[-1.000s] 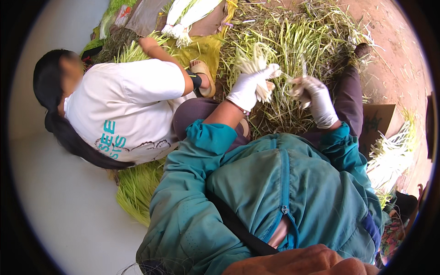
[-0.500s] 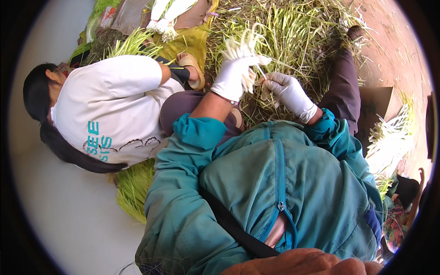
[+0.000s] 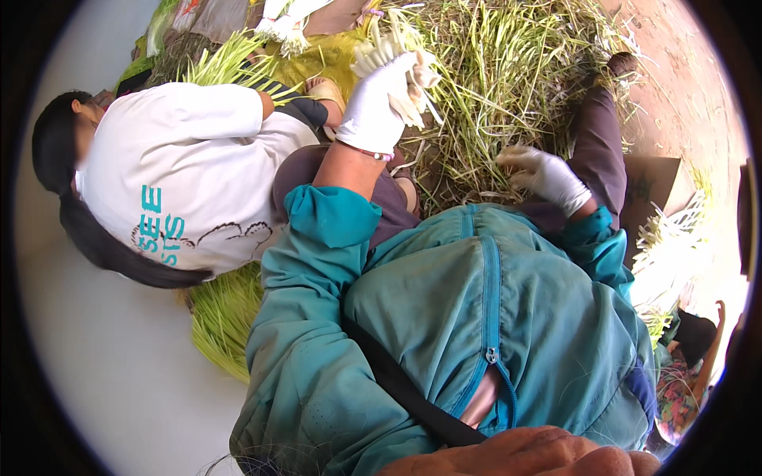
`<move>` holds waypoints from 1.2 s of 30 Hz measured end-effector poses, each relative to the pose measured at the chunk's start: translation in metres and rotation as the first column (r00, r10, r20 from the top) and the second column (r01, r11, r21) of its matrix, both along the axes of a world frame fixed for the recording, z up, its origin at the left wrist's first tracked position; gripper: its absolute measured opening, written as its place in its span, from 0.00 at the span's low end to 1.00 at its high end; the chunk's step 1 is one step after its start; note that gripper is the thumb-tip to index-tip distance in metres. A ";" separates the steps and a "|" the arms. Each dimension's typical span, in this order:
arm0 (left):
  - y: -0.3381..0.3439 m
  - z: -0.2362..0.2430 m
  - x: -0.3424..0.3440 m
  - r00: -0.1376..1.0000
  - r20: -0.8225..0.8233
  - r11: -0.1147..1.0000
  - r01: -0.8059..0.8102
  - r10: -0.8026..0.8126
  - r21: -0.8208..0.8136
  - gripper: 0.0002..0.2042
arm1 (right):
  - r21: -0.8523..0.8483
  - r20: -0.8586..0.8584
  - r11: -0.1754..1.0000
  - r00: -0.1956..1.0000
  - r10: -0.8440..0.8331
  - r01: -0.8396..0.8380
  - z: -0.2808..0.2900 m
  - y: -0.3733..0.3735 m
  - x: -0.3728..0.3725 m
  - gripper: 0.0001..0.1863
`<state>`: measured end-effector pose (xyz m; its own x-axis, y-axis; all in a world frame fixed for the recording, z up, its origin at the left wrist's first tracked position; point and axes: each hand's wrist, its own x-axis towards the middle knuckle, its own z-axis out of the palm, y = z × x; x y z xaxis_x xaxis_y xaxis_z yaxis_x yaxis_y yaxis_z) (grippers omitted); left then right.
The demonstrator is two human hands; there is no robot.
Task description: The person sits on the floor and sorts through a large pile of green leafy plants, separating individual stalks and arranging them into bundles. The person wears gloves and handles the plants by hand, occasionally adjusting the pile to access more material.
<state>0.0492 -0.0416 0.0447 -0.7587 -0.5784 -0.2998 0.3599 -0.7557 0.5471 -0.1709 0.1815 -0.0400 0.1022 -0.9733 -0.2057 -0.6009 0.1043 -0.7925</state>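
At the left, a co-worker in a white T-shirt with teal lettering (image 3: 190, 166) sits turned away, a long dark ponytail hanging down the back. Just below the shirt lies a spread of long, thin, bright green stalks (image 3: 226, 321); beyond the co-worker's arm is a loose sheaf of yellow-green stalks (image 3: 226, 63). Near the upper edge, white-stemmed bundles (image 3: 286, 28) lie beside a crumpled yellow sack (image 3: 321, 57), with the co-worker's tan sandal (image 3: 325, 89) near it.

Next comes the person's left hand (image 3: 379, 103), in a thin white glove, with a narrow reddish band (image 3: 371, 153) at the wrist. It is raised and closed around a bunch of pale, whitish stalks (image 3: 409, 107), whose ends stick out above and below the grip. Beyond it spreads a broad, tangled heap of green and straw-coloured stalks (image 3: 492, 79).

The right hand (image 3: 544, 176), also white-gloved, is at the heap's near edge, well apart from the bunch. Its fingers are loosely bent; whether they hold anything cannot be told.

Farther right are a dark purple-brown trouser leg (image 3: 595, 135), a brown cardboard box (image 3: 655, 186), a pile of white-stemmed stalks (image 3: 671, 246) and, at the lower right, another person in patterned clothing (image 3: 679, 389).
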 end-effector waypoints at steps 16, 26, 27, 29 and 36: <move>-0.006 0.046 -0.008 0.987 -0.093 0.970 -0.147 0.131 -0.194 0.14 | 0.561 0.038 0.657 0.777 -0.628 0.503 -0.260 -0.064 -0.088 0.11; 0.002 0.018 -0.010 0.999 -0.020 0.998 -0.041 0.040 -0.045 0.14 | 0.744 -0.104 0.657 0.992 -0.067 0.123 -0.172 -0.059 -0.017 0.14; 0.003 0.019 -0.014 0.996 0.005 0.996 -0.088 0.088 -0.007 0.13 | 0.565 -0.220 0.823 0.951 0.219 -0.059 -0.172 -0.054 -0.010 0.16; 0.007 0.028 -0.015 0.976 0.069 0.976 -0.212 0.208 0.055 0.12 | 0.580 -0.145 0.810 0.967 0.207 -0.086 -0.133 -0.053 0.007 0.18; 0.011 0.019 -0.005 0.978 -0.132 0.987 -0.158 0.160 0.026 0.03 | 0.437 0.430 0.879 0.814 -0.391 0.192 0.023 -0.028 -0.016 0.13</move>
